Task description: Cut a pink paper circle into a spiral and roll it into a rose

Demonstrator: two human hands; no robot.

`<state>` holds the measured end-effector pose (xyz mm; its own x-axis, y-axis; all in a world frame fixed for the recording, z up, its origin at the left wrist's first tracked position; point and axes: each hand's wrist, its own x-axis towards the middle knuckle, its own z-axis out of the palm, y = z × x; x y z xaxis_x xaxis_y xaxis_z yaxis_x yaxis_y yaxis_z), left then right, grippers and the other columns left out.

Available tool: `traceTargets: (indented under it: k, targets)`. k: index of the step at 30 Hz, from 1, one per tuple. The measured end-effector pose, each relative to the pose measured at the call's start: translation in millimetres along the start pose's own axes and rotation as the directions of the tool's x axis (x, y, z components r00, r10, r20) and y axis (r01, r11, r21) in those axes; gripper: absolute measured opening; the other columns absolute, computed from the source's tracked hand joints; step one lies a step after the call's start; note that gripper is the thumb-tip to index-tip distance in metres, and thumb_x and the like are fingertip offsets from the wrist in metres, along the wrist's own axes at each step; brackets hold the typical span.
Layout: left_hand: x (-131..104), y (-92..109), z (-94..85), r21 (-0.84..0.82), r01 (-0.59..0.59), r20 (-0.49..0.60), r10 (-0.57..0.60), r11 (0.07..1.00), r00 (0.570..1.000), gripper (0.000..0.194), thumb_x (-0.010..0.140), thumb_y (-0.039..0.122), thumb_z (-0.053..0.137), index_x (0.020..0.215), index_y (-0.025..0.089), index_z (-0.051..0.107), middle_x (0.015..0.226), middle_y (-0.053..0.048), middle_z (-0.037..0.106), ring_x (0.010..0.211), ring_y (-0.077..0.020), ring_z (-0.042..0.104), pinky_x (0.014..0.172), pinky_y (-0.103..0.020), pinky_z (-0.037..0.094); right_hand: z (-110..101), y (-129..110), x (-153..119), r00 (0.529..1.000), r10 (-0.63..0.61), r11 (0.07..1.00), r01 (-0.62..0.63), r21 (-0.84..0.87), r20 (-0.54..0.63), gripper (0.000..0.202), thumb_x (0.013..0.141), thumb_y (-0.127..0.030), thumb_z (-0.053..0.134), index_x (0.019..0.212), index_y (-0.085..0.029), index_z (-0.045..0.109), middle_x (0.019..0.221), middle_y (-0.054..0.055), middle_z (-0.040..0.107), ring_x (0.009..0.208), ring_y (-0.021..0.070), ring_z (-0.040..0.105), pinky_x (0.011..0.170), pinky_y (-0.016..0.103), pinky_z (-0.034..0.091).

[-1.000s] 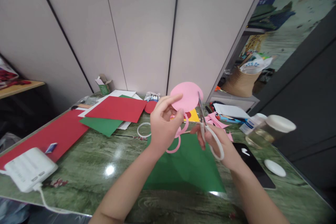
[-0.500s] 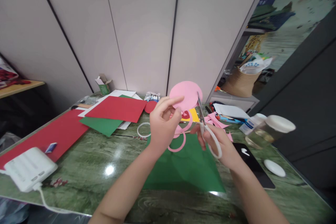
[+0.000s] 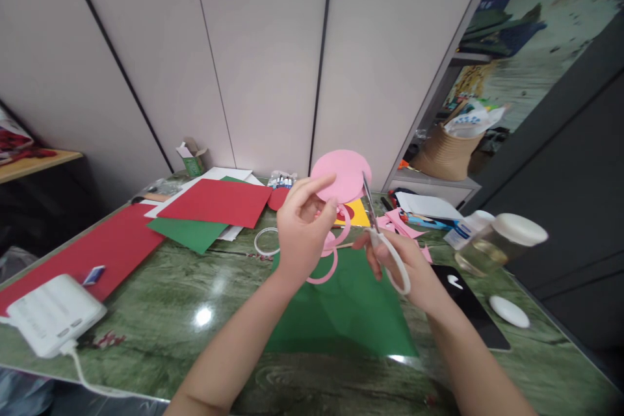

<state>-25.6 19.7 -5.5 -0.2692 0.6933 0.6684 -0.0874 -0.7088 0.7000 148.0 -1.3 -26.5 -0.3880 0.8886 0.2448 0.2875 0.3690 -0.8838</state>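
Pink paper disc (image 3: 340,169), raised above the marbled table (image 3: 195,302), pinched narrowly between the thumb and fingers of the left hand (image 3: 303,224). At its right edge, the blades of white-handled scissors (image 3: 373,221), gripped through the loops by the right hand (image 3: 414,270). Just below the left fingers, a curling pink strip (image 3: 345,229), above a green sheet (image 3: 363,318) flat on the table. Beside the right hand, pink scraps (image 3: 400,223) and a black tablet (image 3: 470,312); farther right, a lidded jar (image 3: 480,256). Over to the left, stacked red, green and white sheets (image 3: 214,200).
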Motion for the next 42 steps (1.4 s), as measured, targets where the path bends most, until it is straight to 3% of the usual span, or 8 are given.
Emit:
traceTargets:
  k: [6, 19, 30, 42]
  targets:
    - [-0.1, 3.6, -0.6, 0.015, 0.014, 0.041, -0.014, 1.0, 0.999, 0.032, 0.074, 0.006, 0.06, 0.1, 0.022, 0.068, 0.099, -0.005, 0.061, 0.084, -0.0105, 0.058, 0.067, -0.02, 0.051, -1.7, -4.8, -0.9, 1.0, -0.003, 1.0, 0.003, -0.016, 0.0, 0.054, 0.084, -0.066, 0.041, 0.093, -0.016, 0.06, 0.057, -0.002, 0.048, 0.053, 0.0133, 0.046, 0.053, 0.027, 0.036]
    - [1.4, 10.1, -0.3, 0.021, 0.045, 0.022, -0.045, 0.999, 0.999, 0.025, 0.075, 0.008, 0.059, 0.093, 0.02, 0.069, 0.094, -0.005, 0.063, 0.084, -0.0113, 0.06, 0.065, -0.02, 0.051, 0.6, -4.9, -0.7, 1.0, 0.002, 1.0, -0.002, -0.023, -0.005, 0.053, 0.086, -0.064, 0.04, 0.093, -0.016, 0.06, 0.055, -0.003, 0.049, 0.051, 0.013, 0.046, 0.051, 0.026, 0.035]
    - [1.2, 3.3, -1.7, 0.013, 0.014, -0.018, -0.014, 1.0, 1.0, 0.026, 0.078, 0.01, 0.058, 0.097, 0.023, 0.07, 0.096, -0.005, 0.064, 0.088, -0.0124, 0.06, 0.066, -0.022, 0.052, 0.7, -5.5, 0.1, 1.0, 0.022, 0.999, -0.022, -0.038, -0.003, 0.03, 0.089, -0.042, 0.045, 0.09, -0.016, 0.06, 0.053, -0.004, 0.048, 0.049, 0.0126, 0.047, 0.05, 0.024, 0.035]
    - [-0.4, 6.0, -2.0, 0.019, 0.045, 0.029, -0.045, 0.999, 0.999, 0.031, 0.074, 0.009, 0.062, 0.101, 0.022, 0.068, 0.1, -0.005, 0.062, 0.085, -0.0114, 0.059, 0.068, -0.022, 0.052, 1.9, -6.5, -0.5, 1.0, -0.011, 1.0, 0.011, -0.002, -0.001, 0.047, 0.086, -0.058, 0.044, 0.093, -0.015, 0.061, 0.057, -0.002, 0.048, 0.052, 0.0133, 0.046, 0.052, 0.027, 0.036]
